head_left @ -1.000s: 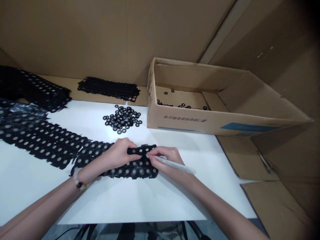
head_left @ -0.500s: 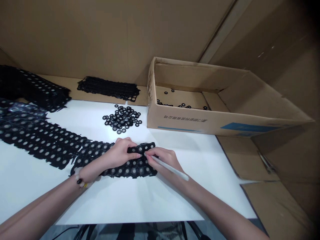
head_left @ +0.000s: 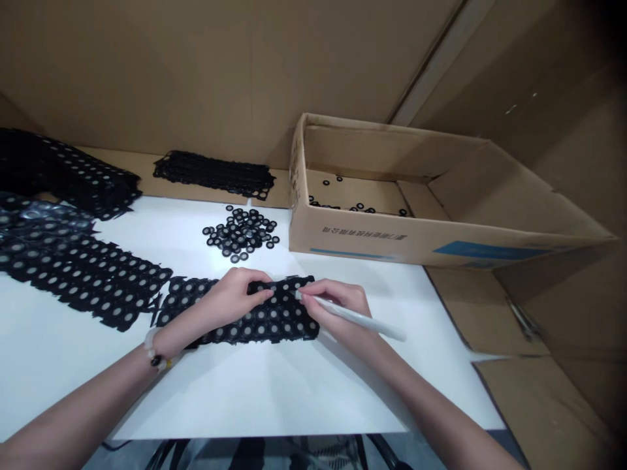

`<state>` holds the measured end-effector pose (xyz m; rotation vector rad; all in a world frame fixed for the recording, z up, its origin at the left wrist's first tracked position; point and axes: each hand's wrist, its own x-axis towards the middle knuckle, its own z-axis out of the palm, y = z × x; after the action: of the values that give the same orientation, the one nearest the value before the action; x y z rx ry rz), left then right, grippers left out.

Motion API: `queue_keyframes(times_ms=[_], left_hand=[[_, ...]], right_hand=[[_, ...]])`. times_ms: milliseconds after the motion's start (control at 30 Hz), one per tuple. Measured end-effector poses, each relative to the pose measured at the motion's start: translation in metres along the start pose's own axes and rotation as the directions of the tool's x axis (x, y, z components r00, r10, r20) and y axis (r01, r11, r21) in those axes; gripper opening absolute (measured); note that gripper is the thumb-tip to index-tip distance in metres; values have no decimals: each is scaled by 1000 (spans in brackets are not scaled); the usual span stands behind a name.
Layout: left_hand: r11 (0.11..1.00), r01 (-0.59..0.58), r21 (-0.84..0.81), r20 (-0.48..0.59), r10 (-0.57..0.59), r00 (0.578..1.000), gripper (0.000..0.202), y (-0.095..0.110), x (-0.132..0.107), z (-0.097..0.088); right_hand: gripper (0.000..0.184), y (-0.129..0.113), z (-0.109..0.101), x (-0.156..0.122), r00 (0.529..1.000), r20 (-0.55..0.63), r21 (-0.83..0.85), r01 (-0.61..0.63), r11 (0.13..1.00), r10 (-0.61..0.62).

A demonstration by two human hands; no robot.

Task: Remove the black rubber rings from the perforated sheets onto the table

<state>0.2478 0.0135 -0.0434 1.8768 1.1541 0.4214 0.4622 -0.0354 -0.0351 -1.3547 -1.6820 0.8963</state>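
Two bare hands close together, left hand (head_left: 235, 297) pressed on one black perforated sheet of rings (head_left: 281, 323), pinching or not hard to tell, right hand (head_left: 337, 308) gripping one white pen (head_left: 360, 318), tip on the sheet, sheet lying on a white board (head_left: 63, 385), one loose pile of black rings (head_left: 240, 234) just beyond

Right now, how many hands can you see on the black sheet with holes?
2: the left hand pressing on the sheet, and the right hand holding a white pen.
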Motion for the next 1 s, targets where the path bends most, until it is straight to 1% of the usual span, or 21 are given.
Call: queue_keyframes(times_ms=[67,133,200,333,533,733,800,900,1000], left_hand=[[1000,-6,-30,3,6,1000,19,3,-1,4],[999,-8,-44,-2,8,1000,19,5,-2,7],[999,-8,-46,-22,7,1000,18,5,-2,8],[999,-1,-54,-49,-2,999,16,4,-2,10],[999,-17,-48,-90,12,996,15,2,-2,11],[997,-15,-71,-73,10,997,14,4,-1,12],[997,-14,-82,-82,7,997,14,2,-1,14],[995,-17,-102,-100,7,995,15,0,-1,16],[991,-47,-125,-81,37,996,15,0,0,17]], right_hand=[[10,0,2,-1,999,21,7,31,1000,-31],[12,1,3,-2,998,58,9,35,999,-36],[12,3,4,-2,997,68,5,31,1000,-31],[11,7,6,-1,999,27,8,26,1000,-26],[10,8,6,0,1000,18,28,10,1000,-11],[11,8,6,0,999,36,16,14,1000,-15],[11,9,7,-1,999,34,12,22,1000,-22],[11,9,11,-2,999,5,4,38,999,-38],[12,9,16,-3,997,-28,-1,65,998,-65]])
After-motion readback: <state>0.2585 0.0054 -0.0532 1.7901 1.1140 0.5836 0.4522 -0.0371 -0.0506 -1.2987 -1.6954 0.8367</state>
